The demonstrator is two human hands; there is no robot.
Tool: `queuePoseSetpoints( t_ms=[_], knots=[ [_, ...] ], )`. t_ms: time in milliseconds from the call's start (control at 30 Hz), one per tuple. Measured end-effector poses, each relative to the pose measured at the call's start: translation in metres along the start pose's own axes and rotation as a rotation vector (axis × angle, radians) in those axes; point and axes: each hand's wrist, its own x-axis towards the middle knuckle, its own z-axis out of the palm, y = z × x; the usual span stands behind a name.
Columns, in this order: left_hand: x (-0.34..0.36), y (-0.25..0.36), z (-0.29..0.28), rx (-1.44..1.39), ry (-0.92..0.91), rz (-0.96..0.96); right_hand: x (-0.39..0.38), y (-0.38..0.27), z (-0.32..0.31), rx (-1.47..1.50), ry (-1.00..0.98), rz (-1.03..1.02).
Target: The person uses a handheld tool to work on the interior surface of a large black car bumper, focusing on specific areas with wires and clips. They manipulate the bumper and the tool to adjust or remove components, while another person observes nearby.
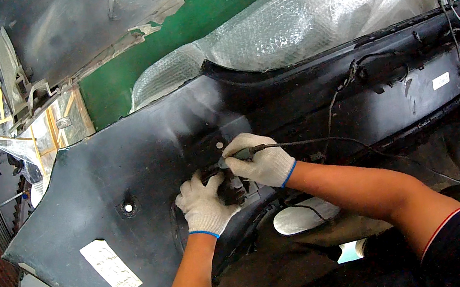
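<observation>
My right hand (257, 160), in a white knit glove with a blue cuff, is closed round a soldering iron (244, 154) with a slim grey-green handle. Its dark cord trails off to the right, and its tip is hidden near my fingers. My left hand (206, 202), gloved alike, steadies a small black plastic part (230, 191) between thumb and fingers. That part sits on the inner side of a large black bumper cover (147, 157), which lies across my lap area. Just above my right fingers is a small round pale spot (219, 145) on the cover.
A white label (111, 267) and a round hole (129, 208) are on the cover's left part. Dark wiring (347, 78) runs along its right. Bubble wrap (283, 25) lies beyond, on a green surface (126, 69). Another dark panel (70, 24) is at the far left.
</observation>
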Motion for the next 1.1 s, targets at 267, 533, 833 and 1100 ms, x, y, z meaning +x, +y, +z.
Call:
queuePoseSetpoints(
  t_ms=[267,533,833,1100],
  knots=[
    [0.000,0.001,0.002,0.033,0.021,0.013,-0.001,0.002,0.001,-0.009,0.023,-0.029],
    [0.000,0.002,-0.003,0.020,0.017,0.007,0.004,-0.006,-0.007,0.119,0.008,0.129],
    [-0.003,0.001,-0.004,0.035,0.003,-0.013,0.004,-0.008,-0.012,0.028,0.013,0.123],
    [0.000,0.003,-0.003,0.062,0.000,0.004,-0.001,-0.003,-0.009,0.063,0.008,0.027]
  ],
)
